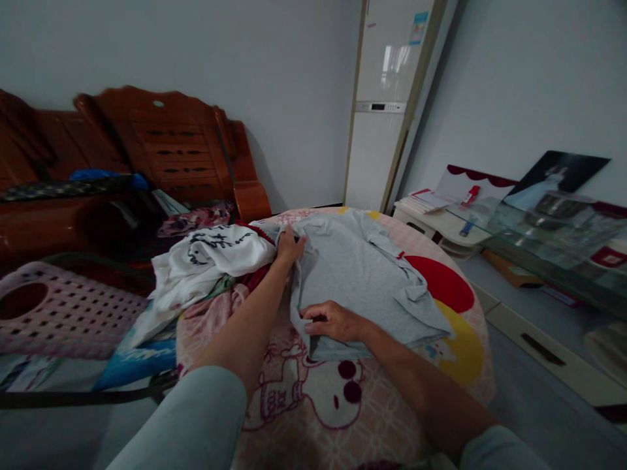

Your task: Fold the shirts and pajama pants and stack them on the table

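Note:
A grey T-shirt lies spread on a round table with a pink cartoon cloth. My left hand pinches the shirt's far left edge, fingers closed on the fabric. My right hand grips the shirt's near left edge, fingers curled around it. Just left of my left hand sits a pile of clothes topped by a white printed garment.
A pink perforated plastic stool stands at the left. Behind it is a carved wooden bench with items on it. A tall white appliance stands at the back. A glass-topped low cabinet runs along the right.

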Available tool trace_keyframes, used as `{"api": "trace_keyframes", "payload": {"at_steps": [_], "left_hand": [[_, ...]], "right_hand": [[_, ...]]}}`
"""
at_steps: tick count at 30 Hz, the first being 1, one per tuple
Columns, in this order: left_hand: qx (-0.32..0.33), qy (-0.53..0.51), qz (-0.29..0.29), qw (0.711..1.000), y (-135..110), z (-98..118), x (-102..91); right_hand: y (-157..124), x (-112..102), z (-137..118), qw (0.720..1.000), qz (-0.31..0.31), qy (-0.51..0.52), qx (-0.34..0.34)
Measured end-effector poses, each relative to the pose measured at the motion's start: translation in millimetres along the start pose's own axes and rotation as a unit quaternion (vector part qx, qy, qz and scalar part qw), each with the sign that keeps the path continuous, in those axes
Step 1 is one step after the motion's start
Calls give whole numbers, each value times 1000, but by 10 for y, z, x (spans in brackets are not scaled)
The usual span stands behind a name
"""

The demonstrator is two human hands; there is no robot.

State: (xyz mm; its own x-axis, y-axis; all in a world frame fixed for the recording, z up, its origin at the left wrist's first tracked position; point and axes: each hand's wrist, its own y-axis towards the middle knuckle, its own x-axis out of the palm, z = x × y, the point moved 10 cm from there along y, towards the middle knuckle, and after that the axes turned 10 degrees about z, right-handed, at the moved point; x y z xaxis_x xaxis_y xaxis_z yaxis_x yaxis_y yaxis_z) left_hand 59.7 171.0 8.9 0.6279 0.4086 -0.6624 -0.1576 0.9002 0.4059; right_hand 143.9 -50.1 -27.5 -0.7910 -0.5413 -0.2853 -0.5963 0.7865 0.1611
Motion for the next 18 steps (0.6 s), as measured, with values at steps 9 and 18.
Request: {"api": "trace_keyframes", "payload": {"at_steps": [9, 18], "left_hand": [[158, 153, -140, 965, -536, 217, 61], [245, 67, -299, 920, -1577, 181, 141]], "right_hand": [[-66, -75, 102, 991, 2, 102, 89], [-459, -1146, 439, 955, 211, -32, 204]]}}
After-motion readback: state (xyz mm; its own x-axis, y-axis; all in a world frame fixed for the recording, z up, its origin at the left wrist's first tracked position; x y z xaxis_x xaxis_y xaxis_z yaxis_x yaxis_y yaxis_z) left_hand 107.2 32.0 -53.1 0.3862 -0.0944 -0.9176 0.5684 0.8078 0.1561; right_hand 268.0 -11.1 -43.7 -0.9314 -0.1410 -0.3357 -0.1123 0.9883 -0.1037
